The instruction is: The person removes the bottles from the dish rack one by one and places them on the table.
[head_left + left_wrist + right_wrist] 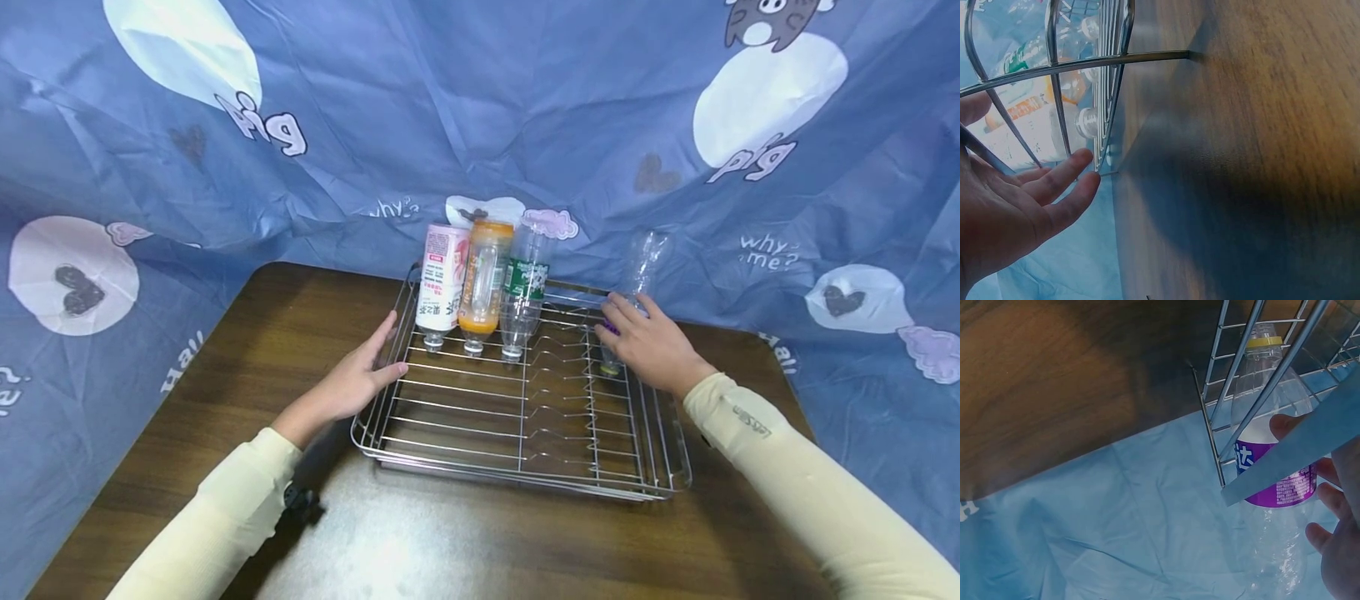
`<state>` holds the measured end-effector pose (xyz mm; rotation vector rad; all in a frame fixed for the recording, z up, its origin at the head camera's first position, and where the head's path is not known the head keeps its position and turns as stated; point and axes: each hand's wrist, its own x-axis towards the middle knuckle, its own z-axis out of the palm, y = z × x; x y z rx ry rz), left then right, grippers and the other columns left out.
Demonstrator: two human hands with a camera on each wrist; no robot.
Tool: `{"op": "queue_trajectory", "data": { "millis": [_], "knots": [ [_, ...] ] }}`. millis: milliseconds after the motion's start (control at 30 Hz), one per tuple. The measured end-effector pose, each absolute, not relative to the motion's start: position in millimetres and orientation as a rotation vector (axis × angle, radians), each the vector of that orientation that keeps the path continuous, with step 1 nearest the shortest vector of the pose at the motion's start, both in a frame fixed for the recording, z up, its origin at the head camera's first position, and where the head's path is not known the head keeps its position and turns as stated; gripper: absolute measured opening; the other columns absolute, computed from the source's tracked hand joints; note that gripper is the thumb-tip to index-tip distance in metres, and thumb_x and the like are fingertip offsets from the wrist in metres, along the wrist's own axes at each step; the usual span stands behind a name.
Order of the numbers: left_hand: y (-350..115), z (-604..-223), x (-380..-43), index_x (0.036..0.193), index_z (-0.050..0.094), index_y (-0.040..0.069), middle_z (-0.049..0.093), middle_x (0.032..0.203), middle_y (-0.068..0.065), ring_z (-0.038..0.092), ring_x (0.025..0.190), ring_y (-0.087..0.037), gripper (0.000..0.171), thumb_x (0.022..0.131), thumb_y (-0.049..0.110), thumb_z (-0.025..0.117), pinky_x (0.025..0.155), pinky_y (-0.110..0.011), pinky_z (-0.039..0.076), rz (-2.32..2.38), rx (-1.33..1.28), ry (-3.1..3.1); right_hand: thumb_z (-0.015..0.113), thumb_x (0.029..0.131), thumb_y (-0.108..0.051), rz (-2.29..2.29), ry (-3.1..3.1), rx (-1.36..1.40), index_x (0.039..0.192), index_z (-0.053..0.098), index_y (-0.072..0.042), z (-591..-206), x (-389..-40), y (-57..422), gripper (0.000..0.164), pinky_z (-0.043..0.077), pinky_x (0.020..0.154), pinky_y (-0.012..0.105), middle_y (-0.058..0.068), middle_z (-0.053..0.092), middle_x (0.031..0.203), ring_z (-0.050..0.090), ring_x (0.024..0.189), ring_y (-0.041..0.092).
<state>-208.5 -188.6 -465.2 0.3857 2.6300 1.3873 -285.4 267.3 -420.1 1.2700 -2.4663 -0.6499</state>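
Note:
My right hand (pixel 651 343) holds a clear plastic bottle (pixel 1282 490) with a purple label, upside down at the back right of a wire rack (pixel 517 477). Thumb and fingers lie round the label, and the yellow-ringed neck points down inside the rack. At the rack's left rim is my left hand (pixel 351 385), its fingers spread along the outer side, gripping nothing. Three more upside-down bottles lean in a row at the back left: a white and pink one (pixel 442 279), one with an orange label (pixel 483 283) and a clear one with a green label (pixel 527 281).
The rack stands on a dark brown wooden table (pixel 465 550). A blue cloth (pixel 480 108) printed with pigs, hearts and lettering hangs close behind the table and at its sides. Light glares on the table near the front.

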Motion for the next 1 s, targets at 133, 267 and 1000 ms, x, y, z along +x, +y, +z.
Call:
{"op": "queue_trajectory", "data": {
  "millis": [133, 267, 1000],
  "knots": [
    [-188.7, -464.9, -208.6, 0.164, 0.002, 0.018, 0.025, 0.162, -0.022, 0.03, 0.144, -0.047, 0.087, 0.101, 0.025, 0.061, 0.119, -0.062, 0.016, 1.383, 0.388, 2.634, 0.073, 0.085, -0.004, -0.663, -2.484, 1.261, 0.128, 0.068, -0.007, -418.9, -286.1, 267.1, 0.043, 0.034, 0.11, 0.063, 0.025, 0.054, 0.14, 0.04, 0.139, 0.043],
    [-189.2, -465.5, -208.2, 0.164, 0.003, 0.017, 0.026, 0.162, -0.023, 0.029, 0.144, -0.046, 0.087, 0.1, 0.026, 0.061, 0.119, -0.061, 0.017, 1.381, 0.4, 2.637, 0.074, 0.084, -0.004, -0.675, -2.498, 1.257, 0.127, 0.068, -0.007, -420.3, -286.9, 267.5, 0.044, 0.032, 0.112, 0.063, 0.025, 0.053, 0.141, 0.039, 0.14, 0.043],
    [-188.4, -465.3, -207.5, 0.164, 0.002, 0.021, 0.025, 0.163, -0.021, 0.025, 0.146, -0.046, 0.086, 0.101, 0.028, 0.06, 0.119, -0.062, 0.015, 1.373, 0.382, 2.637, 0.073, 0.084, -0.006, -0.669, -2.472, 1.262, 0.122, 0.069, -0.007, -422.9, -290.2, 270.6, 0.038, 0.032, 0.11, 0.066, 0.025, 0.054, 0.138, 0.041, 0.137, 0.044]
  ]
}}
